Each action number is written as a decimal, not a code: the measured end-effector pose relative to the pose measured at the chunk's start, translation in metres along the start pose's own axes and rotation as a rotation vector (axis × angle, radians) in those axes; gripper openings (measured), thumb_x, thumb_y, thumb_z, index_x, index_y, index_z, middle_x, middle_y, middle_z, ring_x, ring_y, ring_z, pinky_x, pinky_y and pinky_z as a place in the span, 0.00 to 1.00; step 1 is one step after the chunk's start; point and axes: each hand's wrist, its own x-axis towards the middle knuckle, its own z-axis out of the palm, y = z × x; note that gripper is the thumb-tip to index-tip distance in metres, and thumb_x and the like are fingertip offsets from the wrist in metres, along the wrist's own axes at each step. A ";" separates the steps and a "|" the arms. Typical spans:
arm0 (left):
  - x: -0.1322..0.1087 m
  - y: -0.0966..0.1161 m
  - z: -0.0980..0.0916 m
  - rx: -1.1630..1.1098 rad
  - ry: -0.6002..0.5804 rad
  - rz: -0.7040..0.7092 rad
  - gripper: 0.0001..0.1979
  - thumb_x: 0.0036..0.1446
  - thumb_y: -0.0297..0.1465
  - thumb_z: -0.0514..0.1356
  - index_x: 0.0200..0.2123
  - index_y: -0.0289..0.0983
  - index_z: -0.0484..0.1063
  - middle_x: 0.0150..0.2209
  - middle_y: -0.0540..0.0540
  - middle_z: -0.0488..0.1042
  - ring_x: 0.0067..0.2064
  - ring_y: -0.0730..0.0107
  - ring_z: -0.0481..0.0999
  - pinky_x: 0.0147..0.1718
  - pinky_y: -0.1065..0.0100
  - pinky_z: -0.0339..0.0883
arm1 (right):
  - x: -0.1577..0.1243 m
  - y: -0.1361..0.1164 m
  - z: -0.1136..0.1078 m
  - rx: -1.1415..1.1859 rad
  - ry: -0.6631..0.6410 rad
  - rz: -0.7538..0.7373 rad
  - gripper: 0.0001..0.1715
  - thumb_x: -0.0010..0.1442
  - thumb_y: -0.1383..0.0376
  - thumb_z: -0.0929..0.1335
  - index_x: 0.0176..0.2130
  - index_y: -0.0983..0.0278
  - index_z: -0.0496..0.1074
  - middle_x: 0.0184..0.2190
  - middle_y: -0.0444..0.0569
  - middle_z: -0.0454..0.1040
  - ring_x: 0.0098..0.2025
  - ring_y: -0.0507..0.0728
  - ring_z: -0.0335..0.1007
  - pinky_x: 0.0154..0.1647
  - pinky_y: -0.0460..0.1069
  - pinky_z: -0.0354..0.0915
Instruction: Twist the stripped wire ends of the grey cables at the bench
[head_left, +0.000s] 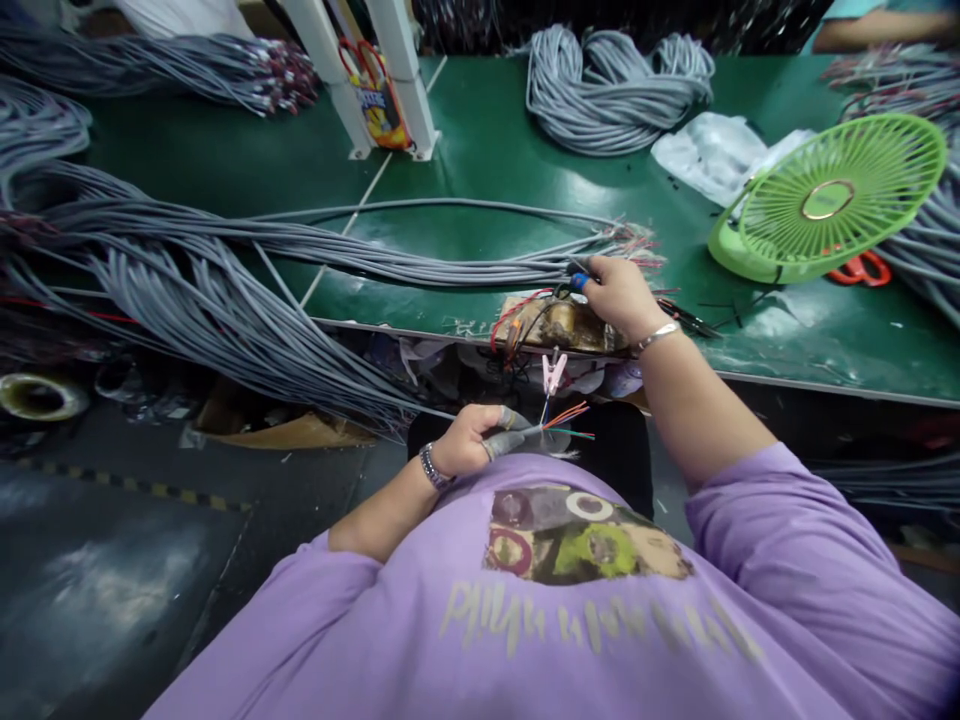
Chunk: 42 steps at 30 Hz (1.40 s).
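Close to my belly, my left hand (472, 440) is closed on a grey cable (535, 430). Orange, green and other thin coloured wires (571, 414) fan out of the cable's stripped end, and finger covers show on my fingertips. Over the bench edge, my right hand (616, 292) has its thumb and fingers pinched together, with blue tape round one digit. Whatever sits between them is hidden. That hand is by the frayed ends (634, 243) of a grey cable bundle (450, 270). Below it lies a stained brown block (562, 326) with red and black leads.
A green fan (825, 200) stands at the right, beside orange-handled scissors (862, 268). Coiled grey cables (600, 90) lie at the back of the green bench (465, 170). A white post (409, 90) rises there. A pink clip (553, 374) hangs at the front edge. Another person's arm (877, 30) shows top right.
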 end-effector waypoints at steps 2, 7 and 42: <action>0.000 0.000 0.000 0.003 0.000 0.007 0.13 0.60 0.36 0.64 0.38 0.31 0.80 0.34 0.40 0.82 0.32 0.69 0.81 0.33 0.72 0.75 | 0.011 -0.003 0.008 -0.069 -0.007 0.042 0.07 0.56 0.64 0.68 0.28 0.64 0.71 0.26 0.50 0.71 0.32 0.58 0.63 0.39 0.51 0.60; -0.001 -0.002 -0.001 0.013 0.004 0.044 0.11 0.60 0.34 0.64 0.39 0.31 0.80 0.32 0.41 0.82 0.31 0.70 0.80 0.33 0.72 0.74 | 0.015 -0.005 0.020 -0.035 0.111 0.073 0.12 0.54 0.63 0.68 0.23 0.63 0.64 0.21 0.46 0.64 0.28 0.54 0.55 0.34 0.50 0.57; -0.007 0.003 0.001 0.034 -0.093 0.190 0.08 0.60 0.32 0.64 0.37 0.33 0.80 0.31 0.42 0.82 0.31 0.71 0.81 0.32 0.75 0.73 | 0.023 0.036 0.040 0.398 0.178 0.030 0.25 0.64 0.49 0.65 0.29 0.67 0.71 0.23 0.46 0.71 0.31 0.55 0.73 0.37 0.53 0.72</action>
